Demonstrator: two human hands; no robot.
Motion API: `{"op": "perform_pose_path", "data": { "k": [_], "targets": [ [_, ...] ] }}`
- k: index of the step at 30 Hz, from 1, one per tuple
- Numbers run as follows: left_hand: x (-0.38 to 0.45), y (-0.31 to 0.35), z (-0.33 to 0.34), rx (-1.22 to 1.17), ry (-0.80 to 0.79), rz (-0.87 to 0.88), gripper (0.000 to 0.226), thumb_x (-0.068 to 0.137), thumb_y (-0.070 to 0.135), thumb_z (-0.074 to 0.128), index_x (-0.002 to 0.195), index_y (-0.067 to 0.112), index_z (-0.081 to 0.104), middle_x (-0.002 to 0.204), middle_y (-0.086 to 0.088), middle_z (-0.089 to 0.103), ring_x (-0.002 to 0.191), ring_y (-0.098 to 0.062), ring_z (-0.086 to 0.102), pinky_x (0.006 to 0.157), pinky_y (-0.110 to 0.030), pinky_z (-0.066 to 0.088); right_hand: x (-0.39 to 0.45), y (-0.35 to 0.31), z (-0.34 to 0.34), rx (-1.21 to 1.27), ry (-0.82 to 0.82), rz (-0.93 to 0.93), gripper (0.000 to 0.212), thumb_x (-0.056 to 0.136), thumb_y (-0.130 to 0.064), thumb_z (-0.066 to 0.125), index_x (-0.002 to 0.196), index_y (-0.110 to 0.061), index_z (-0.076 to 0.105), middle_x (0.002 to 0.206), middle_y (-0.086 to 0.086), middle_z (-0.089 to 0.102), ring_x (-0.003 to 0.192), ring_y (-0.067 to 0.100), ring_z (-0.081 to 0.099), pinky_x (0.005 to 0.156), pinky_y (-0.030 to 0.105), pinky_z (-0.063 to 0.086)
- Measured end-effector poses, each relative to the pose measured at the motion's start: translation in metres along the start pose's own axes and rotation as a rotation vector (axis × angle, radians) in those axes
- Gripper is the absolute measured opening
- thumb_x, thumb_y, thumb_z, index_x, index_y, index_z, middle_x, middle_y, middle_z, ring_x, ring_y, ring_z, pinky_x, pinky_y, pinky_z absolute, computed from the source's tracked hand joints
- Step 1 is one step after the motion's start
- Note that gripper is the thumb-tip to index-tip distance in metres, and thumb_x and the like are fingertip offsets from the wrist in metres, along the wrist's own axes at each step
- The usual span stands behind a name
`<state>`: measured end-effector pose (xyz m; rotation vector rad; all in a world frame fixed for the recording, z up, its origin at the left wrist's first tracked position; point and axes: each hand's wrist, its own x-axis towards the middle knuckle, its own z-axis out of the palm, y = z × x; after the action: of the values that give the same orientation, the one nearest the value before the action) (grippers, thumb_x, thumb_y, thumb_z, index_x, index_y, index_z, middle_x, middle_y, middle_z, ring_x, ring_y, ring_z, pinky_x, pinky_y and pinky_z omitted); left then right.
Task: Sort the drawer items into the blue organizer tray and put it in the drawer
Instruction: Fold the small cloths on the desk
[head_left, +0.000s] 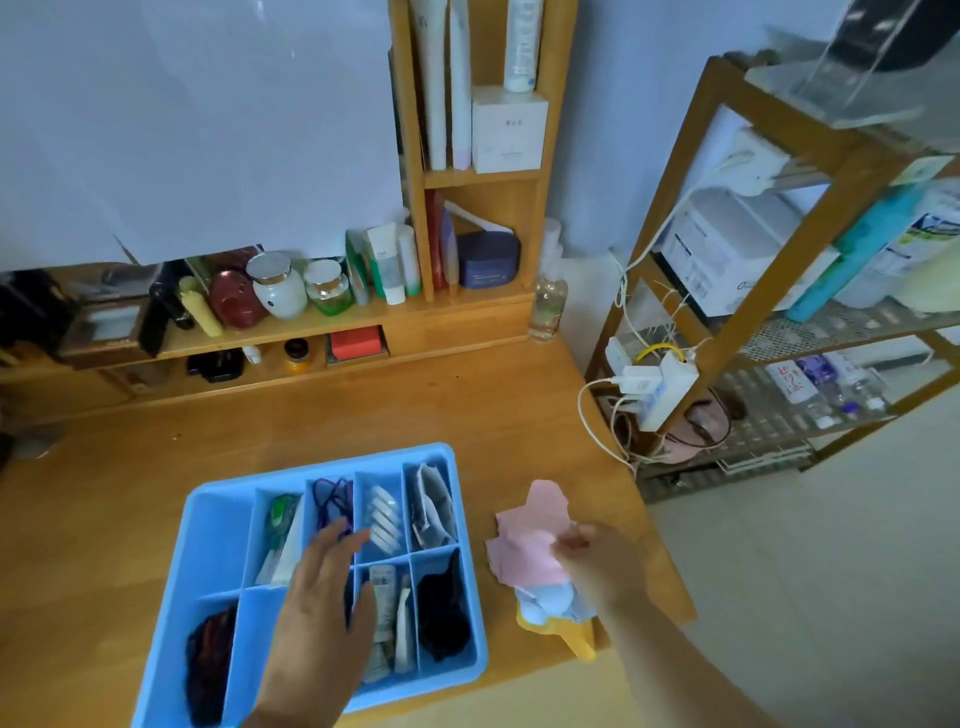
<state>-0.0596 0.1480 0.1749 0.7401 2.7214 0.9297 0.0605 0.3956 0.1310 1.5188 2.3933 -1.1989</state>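
The sorting step looks nearly done: the blue plastic organizer tray (208, 525) sits near the front of the wooden counter (363, 415), most of its compartments already filled. The left hand (317, 597) hovers over the tray's middle with fingers straight and spread, holding nothing, just above the compartment with the dark blue cord (332, 496). Just right of the tray, the right hand (602, 564) pinches the thin pink paper sheets (530, 545) with curled fingers; they lie atop a small pile of pale blue and yellow items (556, 616) at the counter's near right edge. The next move probably calls for lifting the sheets leftward into a free compartment.
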Motion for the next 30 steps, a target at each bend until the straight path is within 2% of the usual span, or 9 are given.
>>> {"op": "perform_pose_path", "data": {
  "k": [4, 7, 11, 15, 18, 20, 23, 25, 30],
  "targets": [
    [0.019, 0.06, 0.039, -0.121, -0.097, 0.209, 0.036, 0.083, 0.013, 0.058, 0.114, 0.032, 0.057, 0.118, 0.015, 0.053, 0.11, 0.0, 0.05, 0.094, 0.0, 0.03, 0.008, 0.004, -0.018, 0.171, 0.006, -0.112, 0.016, 0.084, -0.016, 0.06, 0.069, -0.021, 0.061, 0.072, -0.001, 0.065, 0.071, 0.016, 0.06, 0.062, 0.024, 0.047],
    [0.033, 0.093, 0.066, -0.201, -0.251, 0.242, 0.036, 0.082, 0.022, 0.051, 0.115, 0.032, 0.061, 0.108, 0.023, 0.054, 0.102, 0.001, 0.053, 0.09, -0.01, 0.04, 0.006, 0.001, -0.044, 0.3, -0.102, -0.219, 0.02, 0.085, -0.016, 0.062, 0.071, -0.029, 0.06, 0.074, -0.009, 0.063, 0.073, 0.008, 0.057, 0.056, 0.01, 0.042],
    [0.049, 0.114, 0.091, -0.13, -0.32, 0.28, 0.038, 0.084, 0.025, 0.062, 0.121, 0.028, 0.057, 0.111, 0.017, 0.053, 0.101, -0.005, 0.051, 0.087, -0.022, 0.042, -0.001, 0.0, -0.066, 0.391, -0.25, -0.305, 0.008, 0.078, -0.029, 0.062, 0.075, -0.026, 0.068, 0.07, -0.011, 0.064, 0.068, 0.002, 0.056, 0.059, 0.01, 0.041],
    [0.056, 0.122, 0.095, -0.118, -0.33, 0.158, 0.014, 0.085, 0.027, 0.056, 0.075, 0.021, 0.063, 0.063, 0.009, 0.052, 0.062, -0.006, 0.048, 0.058, -0.021, 0.035, -0.006, 0.004, -0.072, 0.462, -0.177, -0.29, 0.02, 0.084, -0.027, 0.059, 0.065, -0.03, 0.066, 0.064, -0.011, 0.062, 0.061, 0.001, 0.057, 0.056, 0.011, 0.042],
    [0.054, 0.114, 0.093, -0.187, -0.299, -0.005, 0.04, 0.089, 0.028, 0.057, 0.056, 0.016, 0.038, 0.051, 0.004, 0.033, 0.05, -0.009, 0.032, 0.048, -0.021, 0.027, -0.009, 0.027, -0.058, 0.318, -0.031, -0.272, 0.018, 0.082, -0.036, 0.058, 0.065, -0.039, 0.062, 0.068, -0.014, 0.064, 0.067, 0.002, 0.058, 0.058, 0.012, 0.04],
    [0.05, 0.105, 0.092, -0.256, -0.307, -0.118, 0.04, 0.089, 0.027, 0.057, 0.057, 0.013, 0.037, 0.053, 0.001, 0.034, 0.053, -0.011, 0.036, 0.051, -0.023, 0.031, -0.021, 0.05, -0.035, 0.063, 0.055, -0.371, 0.005, 0.08, -0.039, 0.059, 0.083, -0.044, 0.058, 0.088, -0.017, 0.064, 0.069, 0.0, 0.059, 0.056, 0.007, 0.038],
    [0.047, 0.092, 0.091, -0.356, -0.306, -0.249, 0.04, 0.082, 0.038, 0.054, 0.07, 0.0, 0.05, 0.064, -0.017, 0.05, 0.063, -0.024, 0.053, 0.06, -0.046, 0.049, -0.033, 0.074, 0.0, -0.337, -0.067, -0.436, 0.064, 0.054, -0.061, 0.066, 0.114, -0.044, 0.051, 0.113, -0.008, 0.062, 0.058, -0.007, 0.059, 0.043, 0.003, 0.035],
    [0.043, 0.088, 0.092, -0.38, -0.306, -0.269, 0.044, 0.078, 0.042, 0.052, 0.072, -0.001, 0.05, 0.065, -0.017, 0.051, 0.063, -0.022, 0.053, 0.058, -0.041, 0.045, -0.028, 0.082, 0.02, -0.447, -0.103, -0.479, 0.079, 0.045, -0.049, 0.081, 0.118, -0.043, 0.052, 0.123, 0.003, 0.059, 0.062, -0.002, 0.064, 0.043, 0.003, 0.035],
    [0.034, 0.086, 0.089, -0.422, -0.314, -0.317, 0.037, 0.079, 0.04, 0.051, 0.068, 0.005, 0.048, 0.063, -0.003, 0.048, 0.064, -0.016, 0.05, 0.06, -0.032, 0.042, 0.009, 0.057, 0.024, -0.384, -0.046, -0.498, 0.032, 0.051, -0.004, 0.082, 0.072, -0.023, 0.068, 0.09, 0.003, 0.064, 0.06, 0.021, 0.067, 0.04, 0.021, 0.039]
  ]
}}
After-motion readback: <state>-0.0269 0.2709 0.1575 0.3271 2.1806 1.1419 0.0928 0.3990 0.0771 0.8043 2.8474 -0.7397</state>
